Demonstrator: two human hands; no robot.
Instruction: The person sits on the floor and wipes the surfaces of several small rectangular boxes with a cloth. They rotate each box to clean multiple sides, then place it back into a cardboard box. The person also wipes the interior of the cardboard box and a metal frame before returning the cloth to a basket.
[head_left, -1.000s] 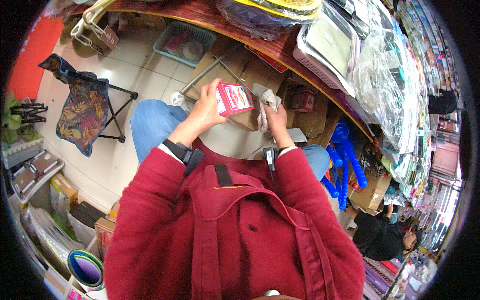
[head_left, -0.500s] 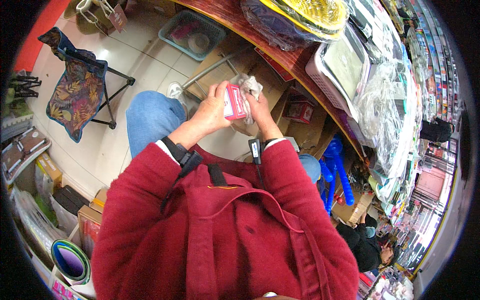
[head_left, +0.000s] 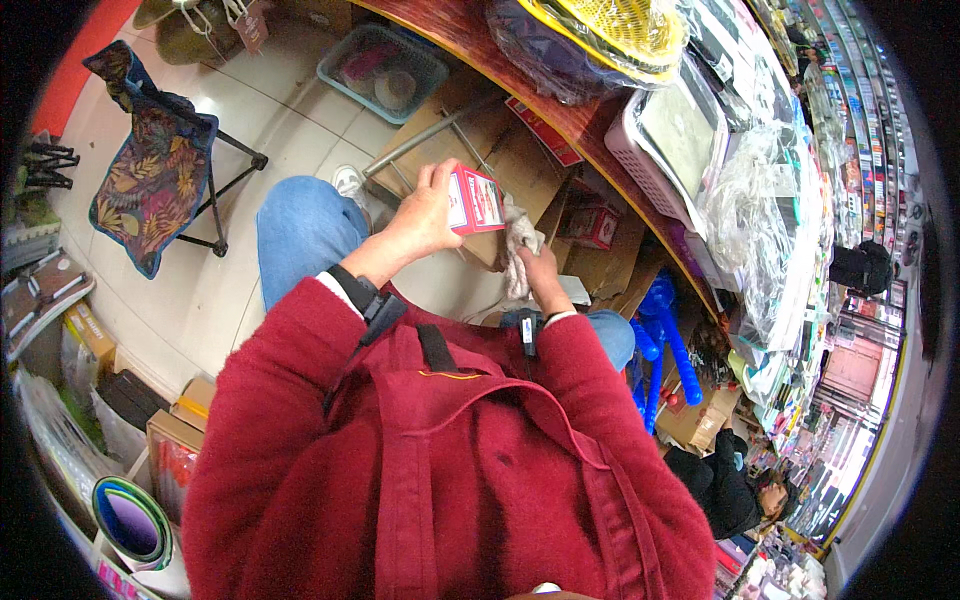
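Note:
My left hand (head_left: 423,217) grips a small red and white box (head_left: 476,201) by its left side, with the fingers behind it and the thumb on the near side. The box is tilted, so a printed face and one edge show. Just right of it, my right hand (head_left: 541,270) is closed around a crumpled, greyish-white cloth (head_left: 520,240). The cloth hangs down from the fingers, apart from most of the box or barely touching its lower right corner; I cannot tell which.
A folding stool (head_left: 157,180) with leaf-patterned fabric stands at left. Ahead is a blue basket (head_left: 385,72) on the tiled floor. Along the right, a wooden table edge (head_left: 600,150) carries a pink basket (head_left: 655,165) and yellow baskets (head_left: 625,35). Blue balloon-like tubes (head_left: 660,330) hang below.
My right hand has drawn down and to the right with the cloth, away from the box face. The box stays in my left hand, turned slightly, showing more of its printed face.

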